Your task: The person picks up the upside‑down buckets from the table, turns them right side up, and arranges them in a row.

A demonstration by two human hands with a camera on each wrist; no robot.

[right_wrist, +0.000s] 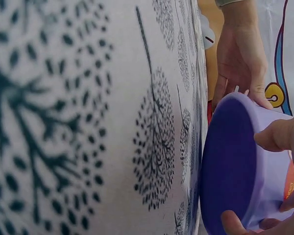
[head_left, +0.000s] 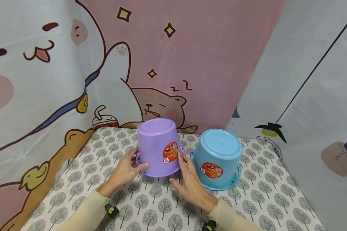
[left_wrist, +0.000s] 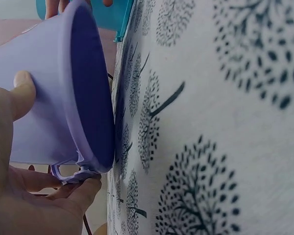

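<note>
An upside-down purple bucket point(head_left: 153, 147) with a red sticker is between my two hands. In both wrist views its near rim stands tilted up off the cloth, showing the dark inside. My left hand point(head_left: 127, 170) grips its left side, thumb on the outer wall, other fingers by the handle joint point(left_wrist: 81, 171). On the other side my right hand point(head_left: 191, 183) holds the wall beside the sticker; its thumb point(right_wrist: 274, 136) touches near the rim in the right wrist view. A light blue bucket point(head_left: 219, 154), also upside down, stands just right of my right hand.
A white cloth point(head_left: 150, 208) printed with grey trees covers the table. Behind it hangs a pink and white cartoon curtain point(head_left: 208, 64), close to the table's back edge. The blue bucket's handle point(head_left: 237, 175) sticks out at its right side.
</note>
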